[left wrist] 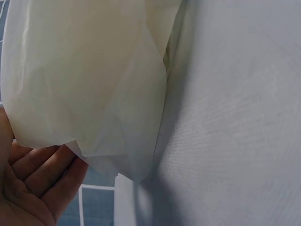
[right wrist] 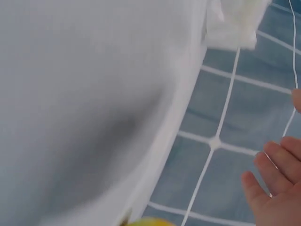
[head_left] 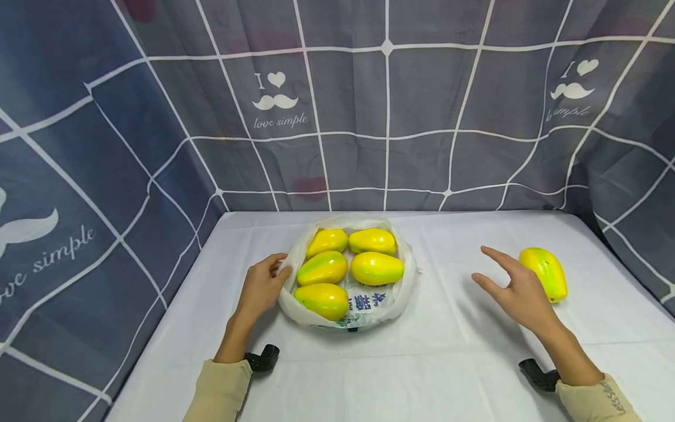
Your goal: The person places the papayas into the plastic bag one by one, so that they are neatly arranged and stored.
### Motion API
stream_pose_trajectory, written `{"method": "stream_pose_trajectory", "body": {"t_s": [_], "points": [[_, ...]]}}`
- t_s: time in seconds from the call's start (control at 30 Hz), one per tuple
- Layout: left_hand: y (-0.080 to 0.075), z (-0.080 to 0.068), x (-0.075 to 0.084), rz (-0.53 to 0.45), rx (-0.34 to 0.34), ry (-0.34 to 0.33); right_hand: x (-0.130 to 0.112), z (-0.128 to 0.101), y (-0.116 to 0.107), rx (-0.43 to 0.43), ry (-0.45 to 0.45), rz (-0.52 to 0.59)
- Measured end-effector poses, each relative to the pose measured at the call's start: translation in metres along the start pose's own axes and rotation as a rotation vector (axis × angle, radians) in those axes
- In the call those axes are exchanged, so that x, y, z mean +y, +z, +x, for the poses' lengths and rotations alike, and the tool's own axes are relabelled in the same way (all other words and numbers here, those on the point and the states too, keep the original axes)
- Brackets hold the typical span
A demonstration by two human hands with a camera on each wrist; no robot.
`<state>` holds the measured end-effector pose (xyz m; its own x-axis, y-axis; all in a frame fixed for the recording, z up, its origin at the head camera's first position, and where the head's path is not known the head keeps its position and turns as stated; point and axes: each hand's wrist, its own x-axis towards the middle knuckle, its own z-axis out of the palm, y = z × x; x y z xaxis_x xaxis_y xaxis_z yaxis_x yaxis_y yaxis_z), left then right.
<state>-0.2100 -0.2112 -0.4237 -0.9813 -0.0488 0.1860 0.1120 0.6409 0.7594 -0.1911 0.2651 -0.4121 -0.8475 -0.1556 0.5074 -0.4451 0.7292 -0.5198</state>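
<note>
A white translucent plastic bag (head_left: 408, 287) stands with its mouth spread wide at the middle of the table. Several yellow-green papayas (head_left: 323, 268) lie inside it, and blue print shows on its inner bottom. My left hand (head_left: 263, 281) pinches the bag's left rim between thumb and fingers; in the left wrist view, the fingers (left wrist: 49, 172) go behind the bag wall (left wrist: 89, 84). Apart from the bag, my right hand (head_left: 522, 293) hovers over the table with fingers extended, holding nothing. Just beyond it, one more papaya (head_left: 545, 272) lies on the cloth, partly hidden by the hand.
White cloth covers the table (head_left: 422, 369). A grey-blue checked curtain (head_left: 348, 99) with white lines hangs behind and along both sides. Black wrist-camera mounts (head_left: 263, 358) sit at both wrists, near the beige sleeves (head_left: 221, 387).
</note>
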Motion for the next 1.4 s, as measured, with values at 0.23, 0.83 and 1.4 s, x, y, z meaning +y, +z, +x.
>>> {"method": "stream_pose_trajectory", "body": {"t_s": [0.23, 0.83, 1.4], "points": [[0.000, 0.000, 0.001, -0.002, -0.004, 0.002, 0.020, -0.003, -0.022, 0.034, 0.122, -0.021], [0.001, -0.001, 0.001, -0.009, 0.001, 0.011, 0.059, -0.018, -0.046, 0.046, 0.363, -0.036], [0.000, -0.001, 0.000, 0.009, -0.006, 0.009, 0.080, -0.016, -0.045, -0.019, 0.368, 0.016]]}}
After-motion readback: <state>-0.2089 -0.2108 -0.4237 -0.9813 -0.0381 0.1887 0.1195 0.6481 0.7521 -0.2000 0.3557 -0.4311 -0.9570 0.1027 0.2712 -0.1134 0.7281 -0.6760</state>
